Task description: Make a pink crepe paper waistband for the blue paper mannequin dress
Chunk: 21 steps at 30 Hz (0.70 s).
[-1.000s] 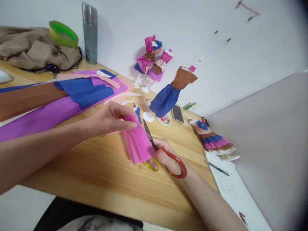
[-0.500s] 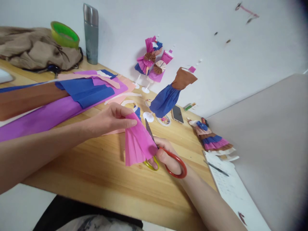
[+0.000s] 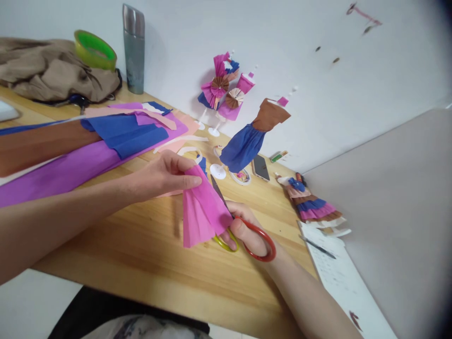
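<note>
Between the thumb and fingers of my left hand [image 3: 173, 174] is the top of a folded piece of pink crepe paper [image 3: 201, 207], which hangs fanned out above the table. My right hand [image 3: 247, 230] grips scissors [image 3: 259, 240] with one red and one yellow handle loop. The visible dark blade lies along the paper's right edge and points up and left; the other blade is hidden behind the paper. Beyond the hands stands a small dress form [image 3: 270, 115] in a brown top and a blue skirt [image 3: 243, 146].
Layered sheets of coloured crepe paper [image 3: 88, 155] cover the left of the table [image 3: 158, 268]. A tumbler [image 3: 134, 52], a green tape roll [image 3: 95, 49] and a brown cloth [image 3: 52, 70] are behind. To the right are a phone [image 3: 260, 167], a tiered paper dress [image 3: 314, 202] and a notebook [image 3: 339, 268].
The scissors' yellow loop has swung slightly right, closer to the red one, and the blade tip has shifted slightly left. The left hand stays nearly still with the pink paper.
</note>
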### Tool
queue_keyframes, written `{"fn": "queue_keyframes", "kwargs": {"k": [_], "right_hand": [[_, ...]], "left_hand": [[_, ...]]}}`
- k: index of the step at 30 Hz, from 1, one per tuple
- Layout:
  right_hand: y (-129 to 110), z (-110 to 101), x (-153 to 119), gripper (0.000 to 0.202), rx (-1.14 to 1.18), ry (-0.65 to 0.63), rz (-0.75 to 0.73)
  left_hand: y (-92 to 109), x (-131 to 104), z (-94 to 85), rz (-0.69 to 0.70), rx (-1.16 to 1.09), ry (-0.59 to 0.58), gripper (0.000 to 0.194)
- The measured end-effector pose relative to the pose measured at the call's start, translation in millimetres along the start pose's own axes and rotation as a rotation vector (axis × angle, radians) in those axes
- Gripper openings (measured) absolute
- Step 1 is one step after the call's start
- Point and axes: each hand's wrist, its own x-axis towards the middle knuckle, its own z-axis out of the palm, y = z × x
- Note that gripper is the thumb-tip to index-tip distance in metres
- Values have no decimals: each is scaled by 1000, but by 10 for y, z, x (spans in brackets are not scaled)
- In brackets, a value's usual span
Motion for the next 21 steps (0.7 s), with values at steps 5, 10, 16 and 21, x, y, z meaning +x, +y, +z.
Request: {"fn": "queue_keyframes", "kwargs": {"k": [5,10,16,21], "right_hand": [[-31,5,-4,55,-20,-1,10],[-30,-4,-5,57,-33,-9,32],[33,-9,-1,58,-10,14,49],[22,-14,5,57,15,-56,17]], "left_hand": [[-76,34,-35,46,42,-14,15],[-112,43,-54,60,104,3,20],[-99,32,-56,69,106,5,20],[-127,43,-66,82,131,8,23]]}}
